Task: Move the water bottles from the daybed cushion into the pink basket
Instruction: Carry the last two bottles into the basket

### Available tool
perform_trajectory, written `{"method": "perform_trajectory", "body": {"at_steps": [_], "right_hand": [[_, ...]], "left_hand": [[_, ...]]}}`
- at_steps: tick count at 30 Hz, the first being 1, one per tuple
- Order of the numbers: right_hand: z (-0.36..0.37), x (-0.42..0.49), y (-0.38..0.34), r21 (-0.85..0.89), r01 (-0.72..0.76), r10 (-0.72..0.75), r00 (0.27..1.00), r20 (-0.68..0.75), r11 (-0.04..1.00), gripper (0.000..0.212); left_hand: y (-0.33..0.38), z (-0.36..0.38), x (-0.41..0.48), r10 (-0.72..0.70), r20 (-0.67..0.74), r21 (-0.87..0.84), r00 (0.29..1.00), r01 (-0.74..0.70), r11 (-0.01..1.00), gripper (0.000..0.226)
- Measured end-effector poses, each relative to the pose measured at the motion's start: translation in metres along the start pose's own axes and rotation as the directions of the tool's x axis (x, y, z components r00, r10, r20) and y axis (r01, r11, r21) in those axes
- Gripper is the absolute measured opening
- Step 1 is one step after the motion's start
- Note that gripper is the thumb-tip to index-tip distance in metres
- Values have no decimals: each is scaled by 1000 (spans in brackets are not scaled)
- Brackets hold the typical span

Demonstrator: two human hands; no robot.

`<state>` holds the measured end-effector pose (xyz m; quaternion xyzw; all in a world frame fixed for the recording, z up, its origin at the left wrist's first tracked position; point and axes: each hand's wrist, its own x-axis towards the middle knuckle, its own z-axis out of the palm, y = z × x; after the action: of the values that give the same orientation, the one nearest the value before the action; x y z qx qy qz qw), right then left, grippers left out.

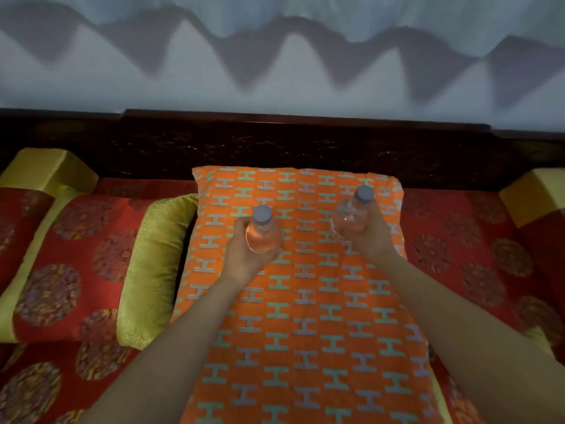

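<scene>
dim room, pale draped wall behind a dark carved daybed; over the orange h-patterned cushion (305, 301) the left hand (241, 258) wraps one clear grey-capped water bottle (262, 232), the right hand (374, 237) a second clear bottle (351, 218), necks pointing away from the person; pink basket out of view, direction unknown.

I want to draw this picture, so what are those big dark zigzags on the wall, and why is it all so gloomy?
Head view: the zigzags are soft shadows on the pale wall, probably from the wavy white curtain above. Head view: light is dim and bluish, the wall blurry; the clear plastic bottle in the right hand glints faintly.
</scene>
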<state>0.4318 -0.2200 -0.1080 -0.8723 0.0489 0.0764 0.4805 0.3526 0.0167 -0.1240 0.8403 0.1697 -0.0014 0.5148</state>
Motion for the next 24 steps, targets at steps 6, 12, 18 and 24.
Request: {"method": "perform_trajectory", "body": {"at_steps": [6, 12, 18, 24], "right_hand": [[0, 2, -7, -81, -12, 9, 999, -41, 997, 48], [-20, -24, -17, 49, -27, 35, 985, -172, 998, 52], [-73, -71, -15, 81, -57, 79, 951, -300, 995, 52], [-139, -122, -14, 41, -31, 45, 922, -384, 999, 50]], "left_hand": [[10, -8, 8, -15, 31, 33, 999, 14, 999, 70], [30, -24, 2, 54, 60, 21, 997, -55, 998, 64], [69, -31, -14, 125, 170, 48, 977, -135, 990, 66], [121, -2, -41, 191, 208, -26, 959, -189, 982, 56]]}}
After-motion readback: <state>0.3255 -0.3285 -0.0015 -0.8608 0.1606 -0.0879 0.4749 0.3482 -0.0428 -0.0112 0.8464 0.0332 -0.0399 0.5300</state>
